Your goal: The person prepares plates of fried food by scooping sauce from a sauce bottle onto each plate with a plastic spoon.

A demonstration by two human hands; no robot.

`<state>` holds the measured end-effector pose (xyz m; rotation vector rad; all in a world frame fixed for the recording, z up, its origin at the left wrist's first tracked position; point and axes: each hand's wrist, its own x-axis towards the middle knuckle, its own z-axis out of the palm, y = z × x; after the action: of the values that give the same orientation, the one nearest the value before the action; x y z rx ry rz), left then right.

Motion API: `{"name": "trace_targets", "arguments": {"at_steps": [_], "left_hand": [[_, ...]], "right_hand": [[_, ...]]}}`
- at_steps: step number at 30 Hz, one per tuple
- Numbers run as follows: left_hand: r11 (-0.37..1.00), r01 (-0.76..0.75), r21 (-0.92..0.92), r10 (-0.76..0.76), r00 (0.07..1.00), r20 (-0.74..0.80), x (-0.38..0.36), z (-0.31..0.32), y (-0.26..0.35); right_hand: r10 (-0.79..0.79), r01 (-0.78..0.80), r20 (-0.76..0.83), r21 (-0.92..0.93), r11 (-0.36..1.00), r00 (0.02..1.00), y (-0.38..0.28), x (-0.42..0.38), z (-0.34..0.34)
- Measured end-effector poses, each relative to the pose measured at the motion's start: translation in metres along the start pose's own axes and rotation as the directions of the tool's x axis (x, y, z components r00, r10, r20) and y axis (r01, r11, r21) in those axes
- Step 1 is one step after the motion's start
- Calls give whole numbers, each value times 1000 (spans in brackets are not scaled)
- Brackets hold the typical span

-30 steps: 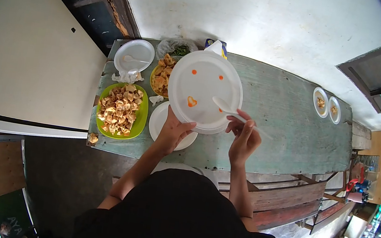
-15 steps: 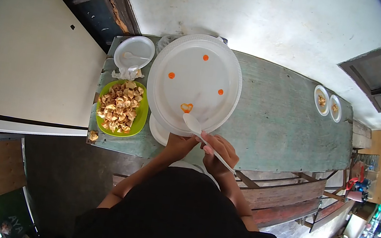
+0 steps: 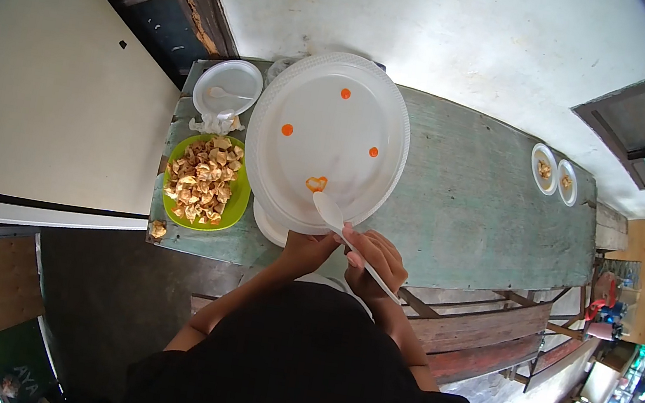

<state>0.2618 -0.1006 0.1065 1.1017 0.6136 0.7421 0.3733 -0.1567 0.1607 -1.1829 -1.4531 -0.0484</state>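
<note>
A large white plate (image 3: 306, 91) with a ribbed rim is raised in front of me. Orange sauce dots (image 3: 287, 129) mark its surface, with a smeared heart-like outline (image 3: 316, 184) near its lower edge. My left hand (image 3: 308, 251) grips the plate's near rim; its fingertips are partly hidden. My right hand (image 3: 375, 265) is closed around a white plastic spoon (image 3: 328, 209), whose bowl end lies just below the smeared outline. Another white plate (image 3: 265, 223) shows partly beneath the large one.
A green bowl (image 3: 240, 206) of fried dumplings (image 3: 205, 180) stands at left, one loose dumpling (image 3: 158, 229) beside it. Behind is a white tub (image 3: 229, 75) with a spoon inside. Two small food plates (image 3: 542, 169) sit at the table's (image 3: 465, 198) far right. A wooden bench (image 3: 478, 333) runs alongside.
The large plate has shifted slightly left and its far edge has tipped up a little. The spoon and both hands have moved only slightly, keeping their hold.
</note>
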Motion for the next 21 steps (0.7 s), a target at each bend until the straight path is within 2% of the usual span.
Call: {"name": "trace_targets", "arguments": {"at_steps": [4,6,13,15,16,18,19,20,21], "left_hand": [[999,-32,-11,32,999,21,1,0,1],[996,-41,-82,39,999,-19,1,5,5],[997,-61,-54,59,998,-35,0,6,12],[999,37,-4,-37,999,2,-1,3,14],[999,36,-4,-36,999,1,0,2,14],[995,-98,-35,100,994,45,1,2,14],[994,-99,-37,100,994,44,1,3,15],[994,-79,-72,79,997,5,2,5,17],[992,-61,-107,58,998,-34,3,7,19]], "right_hand": [[41,-43,55,32,999,998,-2,-1,-3],[20,-20,47,9,1000,999,-2,0,-2],[17,-21,46,71,997,999,-4,-1,-1],[60,-60,12,63,996,998,-6,-3,-3],[59,-59,13,63,996,998,-6,-4,-4],[244,-227,-100,159,961,965,-6,-8,-7],[293,-248,-125,289,925,948,-6,-3,-9],[292,-247,-123,288,925,949,-4,-2,-10],[374,-315,-144,321,893,916,-2,-1,-11]]}}
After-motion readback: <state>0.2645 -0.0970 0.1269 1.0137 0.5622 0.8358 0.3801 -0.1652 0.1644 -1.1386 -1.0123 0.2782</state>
